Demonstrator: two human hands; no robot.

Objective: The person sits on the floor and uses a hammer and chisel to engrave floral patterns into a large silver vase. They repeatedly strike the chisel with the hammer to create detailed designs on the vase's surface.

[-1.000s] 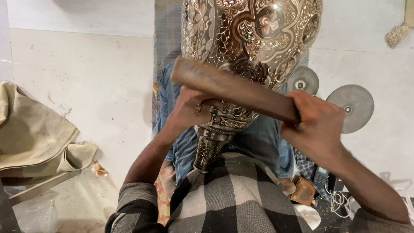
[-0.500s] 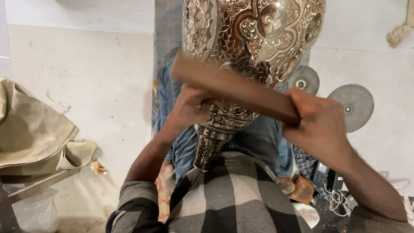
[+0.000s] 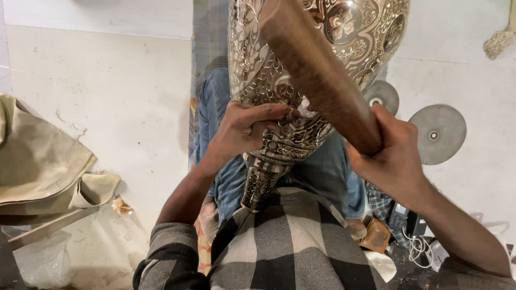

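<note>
Vase [image 3: 322, 64]: large engraved metal piece, lying across the person's lap, wide body far, narrow neck near, pointing at the checked shirt [image 3: 290, 241].
Left hand [image 3: 244, 129]: on the vase's lower body just above the neck; fingers [image 3: 274, 114] curled shut, pinching a small tool [image 3: 293, 115] whose tip touches the metal. The tool is too small to identify.
Right hand [image 3: 389, 156]: right of the vase; fingers closed tight around the near end of the mallet.
Mallet [image 3: 317, 70]: thick brown wooden bar, slanting from the right hand up and left across the vase's front.
Floor [image 3: 123, 102]: pale, scuffed.
Discs [image 3: 438, 134]: two grey round discs on the floor, right.
Cloth [image 3: 37, 161]: beige, crumpled, left.
Clutter: cables and small dark items [image 3: 403, 220], near right.
</note>
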